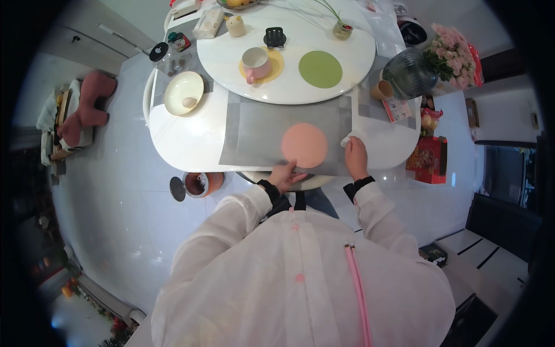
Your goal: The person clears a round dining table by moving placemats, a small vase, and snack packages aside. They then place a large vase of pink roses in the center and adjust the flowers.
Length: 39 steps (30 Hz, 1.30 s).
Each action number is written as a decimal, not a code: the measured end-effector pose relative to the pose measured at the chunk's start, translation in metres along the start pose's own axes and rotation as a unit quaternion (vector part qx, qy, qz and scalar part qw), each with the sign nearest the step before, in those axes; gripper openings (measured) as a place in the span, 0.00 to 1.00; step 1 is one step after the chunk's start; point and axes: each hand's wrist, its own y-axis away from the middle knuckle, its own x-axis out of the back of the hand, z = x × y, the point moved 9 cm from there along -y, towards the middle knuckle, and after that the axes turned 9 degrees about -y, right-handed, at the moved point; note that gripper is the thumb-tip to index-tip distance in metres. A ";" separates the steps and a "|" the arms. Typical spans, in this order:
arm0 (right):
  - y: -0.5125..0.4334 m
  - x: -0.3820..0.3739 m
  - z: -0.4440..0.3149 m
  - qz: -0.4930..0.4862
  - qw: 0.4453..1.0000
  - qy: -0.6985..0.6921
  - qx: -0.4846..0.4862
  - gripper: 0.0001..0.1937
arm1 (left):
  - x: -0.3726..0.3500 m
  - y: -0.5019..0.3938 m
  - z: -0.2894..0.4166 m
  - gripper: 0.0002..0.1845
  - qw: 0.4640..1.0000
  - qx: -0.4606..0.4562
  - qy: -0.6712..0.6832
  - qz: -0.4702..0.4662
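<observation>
On the grey woven placemat [256,130] lies a round salmon-pink coaster [305,145]. My left hand [284,177] is at its lower edge, the thumb touching the coaster's rim. The fingers of that hand stretch along the table's front edge; whether they grip anything is unclear. To the right of the coaster, my right hand [357,158] has its fingers closed on a crumpled white tissue or cloth [345,141], just over the placemat's right side.
A pink mug [256,64] sits on a yellow coaster [277,65] on the raised round turntable [286,93], beside a green coaster [321,69]. A cream dish [184,89] stands left. At right are a glass vase [409,73] and a paper cup [382,90]. A bin [210,184] is on the floor.
</observation>
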 end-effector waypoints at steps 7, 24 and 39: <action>0.000 -0.004 -0.012 0.031 0.996 -0.007 0.077 0.10 | 0.006 0.045 0.038 0.19 0.885 -0.033 -0.454 -0.097; -0.044 -0.044 -0.085 -0.026 0.992 0.020 0.121 0.11 | -0.005 0.055 0.086 0.46 0.393 -0.350 -0.839 0.136; -0.065 -0.127 -0.078 -0.202 0.976 0.087 0.005 0.21 | 0.004 0.066 0.105 0.59 0.494 -0.384 -0.769 0.131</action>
